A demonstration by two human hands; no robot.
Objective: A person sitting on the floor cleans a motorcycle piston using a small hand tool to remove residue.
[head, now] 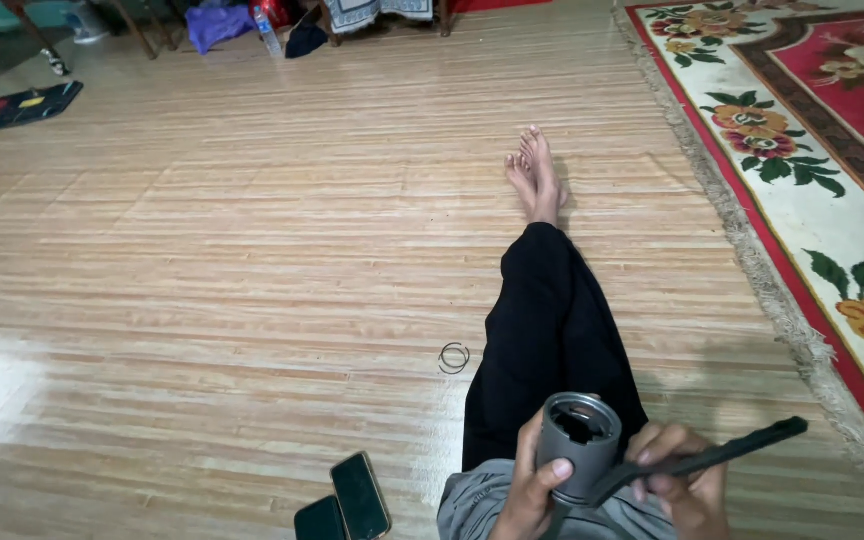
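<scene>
Two hands: left hand grips upright grey cylinder; right hand holds black bar pointing right.

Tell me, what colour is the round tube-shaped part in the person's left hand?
The hollow cylindrical part is matte grey, darker inside its open top; the head view shows it.

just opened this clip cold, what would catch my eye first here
At the bottom, the left hand grips a grey cylinder with its open end up, while the right hand holds a long black tool against it. The person's black-trousered legs stretch out across the striped wooden floor, and a red flowered carpet fills the right side. Two dark phones lie by the left knee.
</scene>
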